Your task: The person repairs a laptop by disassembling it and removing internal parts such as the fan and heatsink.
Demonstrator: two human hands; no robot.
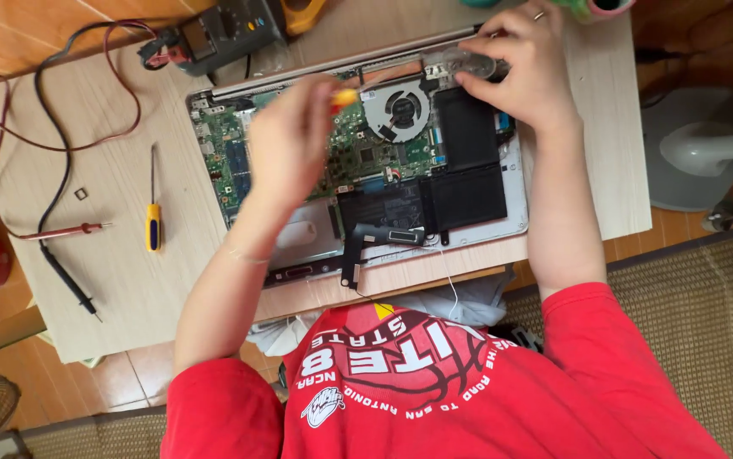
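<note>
One pale wooden table (111,280) carries everything, and on it the largest thing is an open laptop (515,200), its bottom cover off and its insides facing up. Within it we see the black battery (468,170) filling the right side, the green circuit board (358,153) to its left, and a round grey fan (400,110) just above the two. A loose black speaker bar (379,238) lies across the laptop's near edge.

At the far edge of the table sits a dark multimeter (230,34) – its red and black leads (52,119) loop out over the left of the table and end in a red probe (65,229) and a black probe (69,285), well apart from the laptop.

Our left hand (290,140) hovers over the circuit board, blurred, its grip closed round a yellow-handled screwdriver (343,98) whose handle end points toward the fan. Our right hand (528,64) rests at the laptop's far right corner, fingers curled onto a clear rounded part (468,64) by the hinge – we cannot tell whether the grip pinches it or only presses on it.

A second screwdriver (153,212), yellow and blue, lies alone on the table left of the laptop, and a tiny square piece (81,194) lies further left.
</note>
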